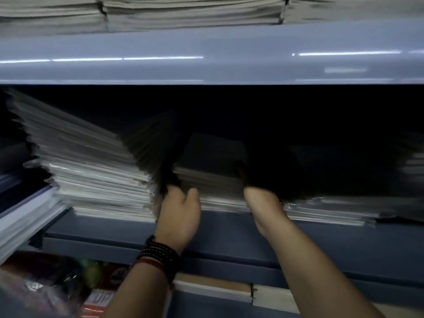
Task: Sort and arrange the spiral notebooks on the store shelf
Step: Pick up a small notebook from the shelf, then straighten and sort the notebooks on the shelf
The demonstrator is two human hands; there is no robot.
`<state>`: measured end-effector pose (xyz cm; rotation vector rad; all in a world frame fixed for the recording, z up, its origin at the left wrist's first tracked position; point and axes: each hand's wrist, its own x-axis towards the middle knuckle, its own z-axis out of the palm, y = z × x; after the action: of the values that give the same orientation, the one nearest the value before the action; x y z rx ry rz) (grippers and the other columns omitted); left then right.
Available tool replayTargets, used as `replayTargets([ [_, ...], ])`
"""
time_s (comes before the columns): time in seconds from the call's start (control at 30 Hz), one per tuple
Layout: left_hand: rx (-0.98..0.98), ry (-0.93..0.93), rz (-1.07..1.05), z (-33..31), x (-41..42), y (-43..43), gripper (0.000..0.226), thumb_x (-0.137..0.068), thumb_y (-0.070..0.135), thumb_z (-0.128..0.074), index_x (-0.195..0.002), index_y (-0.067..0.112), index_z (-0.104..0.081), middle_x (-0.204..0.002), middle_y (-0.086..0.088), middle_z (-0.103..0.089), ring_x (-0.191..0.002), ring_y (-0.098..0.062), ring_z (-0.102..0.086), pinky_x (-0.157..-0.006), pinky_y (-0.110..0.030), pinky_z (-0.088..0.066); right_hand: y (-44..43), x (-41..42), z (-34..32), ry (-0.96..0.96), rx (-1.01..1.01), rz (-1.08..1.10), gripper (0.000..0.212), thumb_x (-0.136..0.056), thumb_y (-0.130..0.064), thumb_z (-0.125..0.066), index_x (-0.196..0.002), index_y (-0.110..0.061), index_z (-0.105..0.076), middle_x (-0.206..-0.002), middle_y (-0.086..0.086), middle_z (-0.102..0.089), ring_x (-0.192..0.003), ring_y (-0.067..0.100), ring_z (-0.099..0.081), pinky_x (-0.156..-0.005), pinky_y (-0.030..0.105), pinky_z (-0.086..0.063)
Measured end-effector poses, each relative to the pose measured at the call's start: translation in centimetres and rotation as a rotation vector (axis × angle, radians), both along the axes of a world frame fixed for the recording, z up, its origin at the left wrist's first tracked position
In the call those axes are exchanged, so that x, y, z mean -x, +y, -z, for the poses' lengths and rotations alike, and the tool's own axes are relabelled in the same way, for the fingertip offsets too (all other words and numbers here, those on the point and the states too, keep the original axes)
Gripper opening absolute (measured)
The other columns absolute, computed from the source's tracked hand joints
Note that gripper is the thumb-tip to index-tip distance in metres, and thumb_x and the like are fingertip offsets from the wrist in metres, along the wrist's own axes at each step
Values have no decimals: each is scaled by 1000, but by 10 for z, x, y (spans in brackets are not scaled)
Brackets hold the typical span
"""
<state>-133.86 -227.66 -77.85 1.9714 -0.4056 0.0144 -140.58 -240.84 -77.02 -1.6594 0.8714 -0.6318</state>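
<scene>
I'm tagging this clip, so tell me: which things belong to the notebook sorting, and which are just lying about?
Job: left hand, right hand, middle stack flanked by both, tall left stack, low right stack.
Lying about: upper shelf stacks, colourful packets at lower left, pale pads on the shelf below.

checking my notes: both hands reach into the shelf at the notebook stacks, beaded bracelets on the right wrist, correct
Not quite: the head view shows the beaded bracelets on the left wrist, not the right. Left hand and right hand do reach into the shelf at the notebook stacks.
</scene>
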Motion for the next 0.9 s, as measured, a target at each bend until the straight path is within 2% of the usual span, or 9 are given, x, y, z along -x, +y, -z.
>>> replayTargets([
  [0.1,170,246,25,-10,-11,5,25,-78,32,-56,-86,9,-58,-91,-9,-60,-86,-27,-52,-78,-37,-38,0,3,3,-43,-67,-59,89,-84,-77,-52,-157,-37,-21,-163,-4,-27,-149,28,-25,-122,52,-18],
  [0.23,170,256,63,-14,2,11,15,-64,23,-56,-74,12,-51,-75,-2,-50,-70,-18,-45,-64,-35,-35,2,21,-1,-102,-146,-102,73,-94,-58,-55,-154,-20,-37,-156,1,-40,-143,24,-35,-111,29,-26],
  [0.33,99,208,139,-14,13,21,33,-68,19,-56,-98,4,-57,-67,4,-48,-57,-10,-42,-52,-26,-35,11,35,0,-124,-116,-102,43,-98,-49,-53,-126,-18,-62,-133,2,-59,-117,19,-54,-99,27,-32],
  [0.4,69,188,181,-7,17,30,60,-75,13,-57,-129,-10,-47,-54,15,-48,-47,-3,-40,-45,-18,-35,21,45,-1,-130,-98,-100,27,-98,-48,-52,-101,-23,-60,-109,-3,-62,-96,10,-55,-91,32,-37],
  [0.47,58,184,213,-2,27,41,51,-84,2,-55,-134,-7,-45,-48,20,-45,-44,-1,-39,-43,-15,-35,26,56,1,-154,-98,-123,31,-96,-51,-52,-110,-24,-55,-118,-4,-59,-106,13,-54,-92,33,-38],
  [0.57,115,207,257,-3,46,56,19,-87,-4,-51,-99,10,-53,-51,19,-44,-48,-4,-38,-46,-17,-36,32,73,4,-192,-107,-167,57,-98,-53,-51,-148,-29,-39,-150,-9,-40,-138,15,-38,-105,29,-28],
  [0.63,151,222,289,-2,56,68,10,-83,6,-53,-88,14,-49,-58,11,-45,-55,-8,-40,-54,-23,-38,36,85,6,-202,-122,-186,68,-97,-54,-51,-156,-33,-26,-157,-15,-31,-146,12,-28,-108,30,-24],
  [0.8,262,191,223,-4,59,91,38,-82,37,-46,-90,10,-71,-88,-9,-75,-89,-33,-69,-92,-57,-53,41,110,-6,-211,-67,-183,45,-94,-45,-62,-136,-31,-53,-127,-20,-58,-111,-4,-52,-85,22,-40],
  [0.9,355,82,98,-18,65,90,30,-95,44,-50,-89,28,-75,-92,2,-74,-92,-21,-69,-90,-48,-55,41,114,-13,-124,96,-115,41,-84,-60,-67,-113,-32,-66,-113,-9,-64,-102,6,-61,-80,25,-49],
])
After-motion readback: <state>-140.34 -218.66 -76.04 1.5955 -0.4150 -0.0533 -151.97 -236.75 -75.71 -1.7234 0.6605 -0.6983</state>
